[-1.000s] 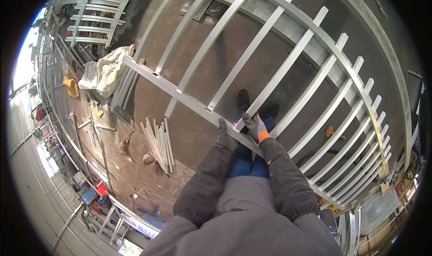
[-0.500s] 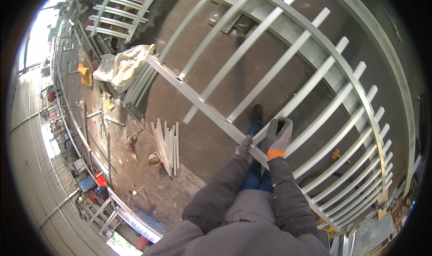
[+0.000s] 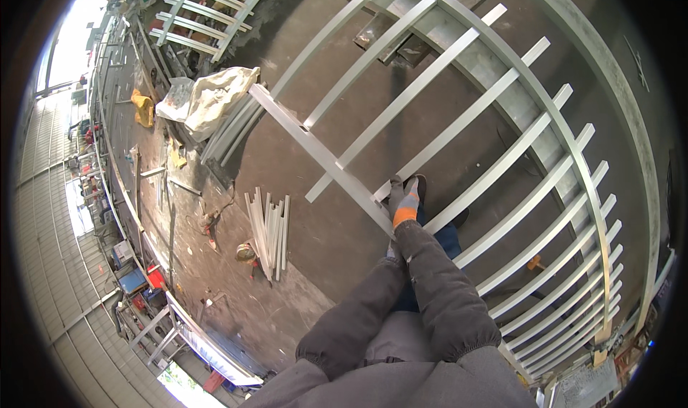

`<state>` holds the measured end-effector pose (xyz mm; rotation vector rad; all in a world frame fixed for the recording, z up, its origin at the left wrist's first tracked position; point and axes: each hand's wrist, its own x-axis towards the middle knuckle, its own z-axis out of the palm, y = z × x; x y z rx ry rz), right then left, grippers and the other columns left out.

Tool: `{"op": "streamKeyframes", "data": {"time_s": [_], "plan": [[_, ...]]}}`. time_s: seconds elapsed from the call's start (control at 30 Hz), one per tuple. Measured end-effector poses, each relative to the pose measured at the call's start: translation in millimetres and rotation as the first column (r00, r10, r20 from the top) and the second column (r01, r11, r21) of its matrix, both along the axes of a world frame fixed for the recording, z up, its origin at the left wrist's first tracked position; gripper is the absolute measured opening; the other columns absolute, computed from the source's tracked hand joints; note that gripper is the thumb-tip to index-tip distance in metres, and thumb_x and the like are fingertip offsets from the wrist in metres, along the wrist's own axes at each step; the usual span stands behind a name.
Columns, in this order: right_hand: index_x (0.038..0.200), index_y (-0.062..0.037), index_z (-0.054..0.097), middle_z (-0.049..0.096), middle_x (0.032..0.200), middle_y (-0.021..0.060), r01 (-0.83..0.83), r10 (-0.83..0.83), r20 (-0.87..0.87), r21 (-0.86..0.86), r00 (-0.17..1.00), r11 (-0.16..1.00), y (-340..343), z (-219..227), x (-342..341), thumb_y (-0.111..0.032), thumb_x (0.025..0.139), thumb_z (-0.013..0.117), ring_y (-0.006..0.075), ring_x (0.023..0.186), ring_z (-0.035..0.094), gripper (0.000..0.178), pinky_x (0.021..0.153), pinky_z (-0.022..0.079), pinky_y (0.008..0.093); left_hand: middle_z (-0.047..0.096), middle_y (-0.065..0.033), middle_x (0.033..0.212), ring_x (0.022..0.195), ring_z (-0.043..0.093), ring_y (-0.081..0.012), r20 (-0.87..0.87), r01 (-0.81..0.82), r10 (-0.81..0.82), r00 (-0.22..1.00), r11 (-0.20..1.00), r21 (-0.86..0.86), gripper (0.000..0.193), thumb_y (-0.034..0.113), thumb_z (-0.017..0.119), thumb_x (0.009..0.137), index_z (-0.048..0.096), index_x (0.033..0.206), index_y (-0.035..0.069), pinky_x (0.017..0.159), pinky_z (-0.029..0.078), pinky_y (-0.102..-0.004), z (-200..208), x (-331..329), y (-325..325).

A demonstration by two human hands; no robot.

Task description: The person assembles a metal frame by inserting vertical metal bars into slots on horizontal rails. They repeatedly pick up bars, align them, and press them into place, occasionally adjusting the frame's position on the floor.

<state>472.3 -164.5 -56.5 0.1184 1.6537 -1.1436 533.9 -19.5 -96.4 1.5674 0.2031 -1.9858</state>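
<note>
A large frame of silvery metal bars fans out in front of me, its near rail (image 3: 315,146) running diagonally toward my body. My right hand (image 3: 404,202), in a grey and orange glove, is closed around the near end of one flat metal bar (image 3: 459,133), right beside the rail. Close to the rail's lower part is my left hand (image 3: 393,249); my right forearm covers most of it, so its fingers do not show. The far ends of the bars cross a curved rail (image 3: 555,114).
Loose metal strips (image 3: 269,236) lie on the floor to the left, next to a power tool (image 3: 247,253). A pale sack (image 3: 218,100) sits at the upper left, near another slatted frame (image 3: 208,14). My shoe and leg are under the bars. A long metal beam (image 3: 631,114) curves along the right.
My right hand has moved left and away from me, from one bar to the neighbouring bar's end by the rail. My right forearm now crosses over my left hand. The view has shifted slightly.
</note>
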Motion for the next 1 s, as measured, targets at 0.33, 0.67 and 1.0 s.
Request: {"op": "streamKeyframes", "data": {"time_s": [0.33, 0.67, 1.0], "plan": [[0.136, -0.0068, 0.043, 0.061, 0.102, 0.0111, 0.115, -0.111, 0.072, -0.056, 0.991, 0.992, -8.0, 25.0, -6.9, -0.028, 0.100, 0.059, 0.0224, 0.079, 0.062, 0.046, 0.065, 0.054, 0.0381, 0.060, -0.0142, 0.121, 0.110, 0.061, -0.0255, -0.033, -0.008, 0.009, 0.999, 0.999, 0.038, 0.039, 0.028, 0.052, 0.102, 0.048, 0.132, 0.005, 0.095, 0.053, -0.0406, -2.6, 3.7, -2.6], [0.135, 0.0054, 0.043, 0.063, 0.116, 0.0264, -0.193, 0.191, -0.196, 0.008, 0.962, 0.981, 8.6, 5.7, -33.5, -0.040, 0.097, 0.060, 0.0370, 0.110, 0.061, 0.062, 0.092, 0.046, 0.0384, 0.058, -0.0178, 0.124, 0.113, 0.059, -0.0280, -0.054, 0.113, -0.104, 0.993, 0.977, 0.180, 0.041, 0.031, 0.047, 0.104, 0.046, 0.135, 0.004, 0.098, 0.052, -0.0437, 12.2, 2.3, -27.5], [0.144, 0.0007, 0.034, 0.062, 0.102, 0.0147, -0.114, 0.112, -0.019, -0.138, 0.994, 0.984, 18.9, 0.0, -19.3, -0.038, 0.100, 0.058, 0.0199, 0.075, 0.061, 0.064, 0.063, 0.053, 0.0348, 0.064, -0.0176, 0.109, 0.094, 0.066, -0.0294, -0.070, 0.073, -0.059, 0.996, 0.972, 0.223, 0.037, 0.030, 0.039, 0.106, 0.051, 0.128, 0.003, 0.081, 0.059, -0.0439, 3.5, -0.9, -27.6]]}}
